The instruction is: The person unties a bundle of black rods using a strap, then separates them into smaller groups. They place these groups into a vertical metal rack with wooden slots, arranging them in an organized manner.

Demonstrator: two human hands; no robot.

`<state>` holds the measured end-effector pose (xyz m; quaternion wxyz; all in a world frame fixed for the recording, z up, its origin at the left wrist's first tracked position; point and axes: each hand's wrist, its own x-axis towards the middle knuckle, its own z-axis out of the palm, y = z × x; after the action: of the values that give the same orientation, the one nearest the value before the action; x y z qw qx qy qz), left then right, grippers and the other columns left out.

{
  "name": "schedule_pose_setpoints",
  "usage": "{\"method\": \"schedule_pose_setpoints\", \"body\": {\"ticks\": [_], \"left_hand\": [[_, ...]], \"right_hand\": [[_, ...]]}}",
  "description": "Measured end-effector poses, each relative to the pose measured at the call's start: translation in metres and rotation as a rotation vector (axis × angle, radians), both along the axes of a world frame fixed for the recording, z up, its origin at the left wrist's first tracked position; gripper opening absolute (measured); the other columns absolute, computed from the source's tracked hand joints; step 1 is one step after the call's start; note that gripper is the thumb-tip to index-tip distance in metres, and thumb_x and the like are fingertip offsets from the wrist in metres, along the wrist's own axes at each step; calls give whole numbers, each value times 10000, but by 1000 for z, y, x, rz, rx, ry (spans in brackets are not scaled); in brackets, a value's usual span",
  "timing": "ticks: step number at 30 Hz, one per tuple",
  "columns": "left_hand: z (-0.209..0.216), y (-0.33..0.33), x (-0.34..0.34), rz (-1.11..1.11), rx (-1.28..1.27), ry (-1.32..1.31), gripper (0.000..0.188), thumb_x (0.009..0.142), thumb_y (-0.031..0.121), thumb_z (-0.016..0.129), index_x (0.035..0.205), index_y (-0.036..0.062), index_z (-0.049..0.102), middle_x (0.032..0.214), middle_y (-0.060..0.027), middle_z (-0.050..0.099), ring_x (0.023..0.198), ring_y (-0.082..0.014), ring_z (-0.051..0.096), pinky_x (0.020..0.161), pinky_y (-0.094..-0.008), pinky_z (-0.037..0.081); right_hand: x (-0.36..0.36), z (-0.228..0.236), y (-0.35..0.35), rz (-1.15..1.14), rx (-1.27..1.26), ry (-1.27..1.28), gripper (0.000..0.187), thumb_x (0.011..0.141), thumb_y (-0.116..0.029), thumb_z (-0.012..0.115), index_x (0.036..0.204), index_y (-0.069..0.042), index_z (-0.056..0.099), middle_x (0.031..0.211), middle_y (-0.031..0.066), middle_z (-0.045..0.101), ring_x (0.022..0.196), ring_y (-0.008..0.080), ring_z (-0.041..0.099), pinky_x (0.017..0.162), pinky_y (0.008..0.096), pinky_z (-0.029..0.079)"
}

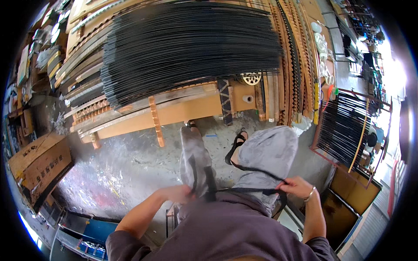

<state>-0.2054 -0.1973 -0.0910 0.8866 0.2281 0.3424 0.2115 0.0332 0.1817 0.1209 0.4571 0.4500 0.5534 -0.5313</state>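
My right hand (297, 187) is closed around a black strap (248, 190) at the right of my lap, and a bracelet circles that wrist. From those fingers one run of the strap crosses my waist leftward, and another slants up over the grey cloth (267, 152) covering my right leg. My left hand (180, 193) lies at the left side of my waist, beside a dark band (210, 180) on the grey cloth. Motion blurs its fingers, so their grip does not show.
In front of my feet, a large bundle of thin black rods (191, 43) lies across wooden strips and boards. A cardboard box (41, 167) stands at left. At right is a metal rack (344, 130) of dark rods. My black sandals (236, 148) rest on the stained concrete floor (113, 178).
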Motion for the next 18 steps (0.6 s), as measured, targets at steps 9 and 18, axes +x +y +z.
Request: {"method": "schedule_pose_setpoints", "body": {"ticks": [9,18], "left_hand": [[2,12,-5,70,-81,-127,115,770,25,606,882,29,582,707,61,490,635,-50,440,553,-233,369],[-5,-6,1,448,-3,-67,186,815,93,702,978,33,637,739,53,541,666,-47,462,594,-230,382]], "right_hand": [[-46,29,-19,-318,87,107,212,943,-118,537,1043,44,631,930,92,672,858,161,671,706,263,541],[-126,28,2,-395,345,633,324,989,-229,444,930,45,606,903,132,660,897,233,628,898,358,464]]}}
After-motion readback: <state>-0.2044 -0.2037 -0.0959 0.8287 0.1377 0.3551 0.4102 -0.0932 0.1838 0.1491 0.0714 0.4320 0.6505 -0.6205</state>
